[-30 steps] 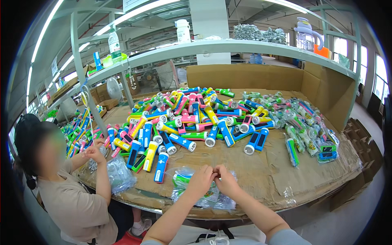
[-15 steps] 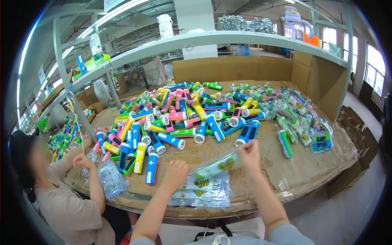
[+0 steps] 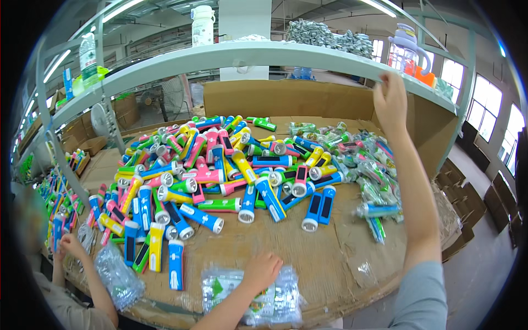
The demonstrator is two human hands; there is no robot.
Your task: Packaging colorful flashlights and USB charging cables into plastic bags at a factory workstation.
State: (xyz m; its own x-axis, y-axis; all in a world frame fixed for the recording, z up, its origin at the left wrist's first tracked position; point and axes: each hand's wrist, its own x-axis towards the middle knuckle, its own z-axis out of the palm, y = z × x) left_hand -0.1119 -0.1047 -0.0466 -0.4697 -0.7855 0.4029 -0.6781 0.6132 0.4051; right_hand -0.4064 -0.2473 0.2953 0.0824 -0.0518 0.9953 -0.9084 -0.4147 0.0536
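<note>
My left hand (image 3: pixel 264 272) lies over a stack of clear plastic bags (image 3: pixel 289 302) with green printing, at the table's near edge. Its fingers are curled, and whatever they pinch is hidden. Raised high on the right, my right hand (image 3: pixel 391 99) is just in front of the shelf edge, its fingers bent together; whether they hold anything does not show. Beyond the bags spreads a big heap of blue, pink, green and yellow flashlights (image 3: pixel 236 170), some with dark panels. To the right is a pile of bagged flashlights (image 3: pixel 366 170), a blurred blue bagged flashlight (image 3: pixel 379 210) at its near side.
A metal shelf (image 3: pixel 242 58) crosses above the table, carrying a white bottle (image 3: pixel 203 27) and a purple-lidded jug (image 3: pixel 404 52). Cardboard walls (image 3: pixel 291 99) close the back. At left, a co-worker's hands (image 3: pixel 69 245) are beside another bag pile (image 3: pixel 118 275). Cartons (image 3: pixel 456 192) stand at right.
My right hand has risen up and right from the bag stack; the printed bag it held is no longer seen there. A blurred bagged flashlight now shows at the right pile. The view has shifted.
</note>
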